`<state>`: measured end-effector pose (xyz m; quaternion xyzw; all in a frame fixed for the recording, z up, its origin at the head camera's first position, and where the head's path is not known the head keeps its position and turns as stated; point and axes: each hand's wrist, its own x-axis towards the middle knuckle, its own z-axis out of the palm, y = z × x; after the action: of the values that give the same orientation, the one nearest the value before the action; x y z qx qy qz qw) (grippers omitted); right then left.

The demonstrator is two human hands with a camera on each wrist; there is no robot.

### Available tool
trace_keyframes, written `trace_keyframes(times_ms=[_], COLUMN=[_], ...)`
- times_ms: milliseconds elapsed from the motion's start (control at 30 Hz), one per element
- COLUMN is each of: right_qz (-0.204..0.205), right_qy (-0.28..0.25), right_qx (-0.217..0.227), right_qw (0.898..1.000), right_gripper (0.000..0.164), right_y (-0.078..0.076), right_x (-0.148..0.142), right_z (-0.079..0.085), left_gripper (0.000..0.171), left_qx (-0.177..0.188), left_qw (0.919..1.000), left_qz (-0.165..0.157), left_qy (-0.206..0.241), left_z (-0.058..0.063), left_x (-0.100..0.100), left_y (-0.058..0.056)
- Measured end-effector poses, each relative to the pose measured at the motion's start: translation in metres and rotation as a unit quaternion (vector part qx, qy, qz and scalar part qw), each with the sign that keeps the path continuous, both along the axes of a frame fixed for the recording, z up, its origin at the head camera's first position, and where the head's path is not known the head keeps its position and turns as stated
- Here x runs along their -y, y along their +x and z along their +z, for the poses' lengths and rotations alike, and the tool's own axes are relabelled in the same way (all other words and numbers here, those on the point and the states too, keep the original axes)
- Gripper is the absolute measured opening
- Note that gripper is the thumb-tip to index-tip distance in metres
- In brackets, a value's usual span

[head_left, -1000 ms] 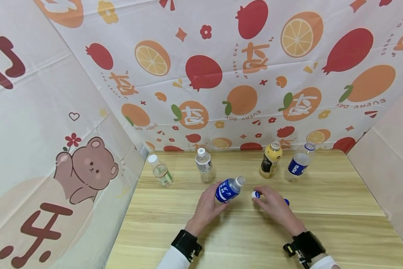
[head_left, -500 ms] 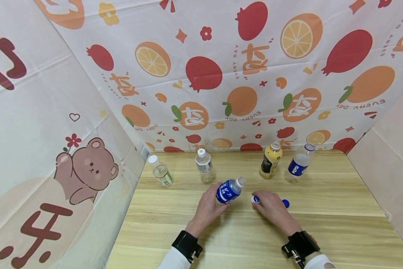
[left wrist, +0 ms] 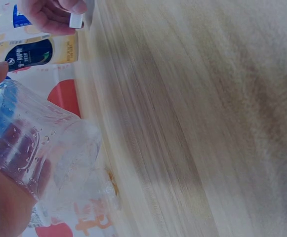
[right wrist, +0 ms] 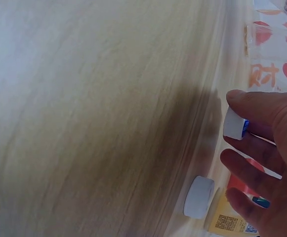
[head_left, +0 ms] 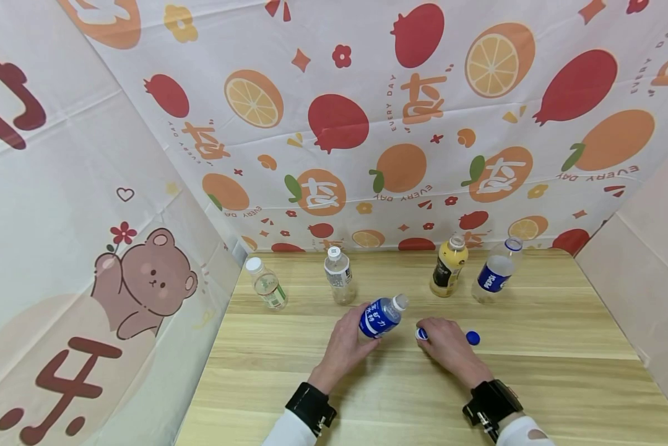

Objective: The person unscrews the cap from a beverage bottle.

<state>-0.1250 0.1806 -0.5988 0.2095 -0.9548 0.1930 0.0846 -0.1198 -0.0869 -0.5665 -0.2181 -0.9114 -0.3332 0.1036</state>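
In the head view my left hand [head_left: 342,347] grips a clear plastic bottle [head_left: 379,317] with a blue label. The bottle is tilted, its uncapped neck pointing up and to the right. In the left wrist view the clear body of this bottle [left wrist: 39,143] shows between thumb and fingers. To its right, my right hand [head_left: 449,348] pinches a white bottle cap [right wrist: 234,123] with a blue top between thumb and index finger, low over the table. A second cap, blue-topped [head_left: 473,337], lies on the table just right of that hand; its white side [right wrist: 197,197] faces the right wrist camera.
Along the back of the wooden table [head_left: 400,396] stand a white-capped bottle [head_left: 269,286], another white-capped clear bottle [head_left: 340,279], a yellow drink bottle [head_left: 447,267] and a Pepsi bottle [head_left: 494,275] without a cap. A fruit-print cloth [head_left: 339,179] hangs behind.
My right hand has moved a little down and left with the pinched cap, uncovering the blue cap on the table. The left hand and its bottle have barely moved.
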Motion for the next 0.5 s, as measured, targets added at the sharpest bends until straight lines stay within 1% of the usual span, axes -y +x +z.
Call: trace_keyframes(times_ms=[167, 433, 500], right_qz=[0.002, 0.008, 0.008], right_qy=[0.017, 0.031, 0.029], right_qx=[-0.001, -0.004, 0.001], right_qw=[1.0, 0.999, 1.0], right_gripper=[0.028, 0.027, 0.028], right_y=[-0.0001, -0.0005, -0.0005], right_x=[0.0011, 0.0015, 0.0018], right_z=[-0.0024, -0.0019, -0.0006], left_gripper=[0.087, 0.087, 0.087], left_qx=[-0.003, 0.018, 0.019], left_qw=[1.0, 0.9998, 0.9998], left_qz=[0.0, 0.001, 0.002], left_qy=[-0.003, -0.001, 0.0], left_z=[-0.0001, 0.0014, 0.0015], left_x=[-0.0008, -0.002, -0.0022], left_y=[-0.0002, -0.0006, -0.0001])
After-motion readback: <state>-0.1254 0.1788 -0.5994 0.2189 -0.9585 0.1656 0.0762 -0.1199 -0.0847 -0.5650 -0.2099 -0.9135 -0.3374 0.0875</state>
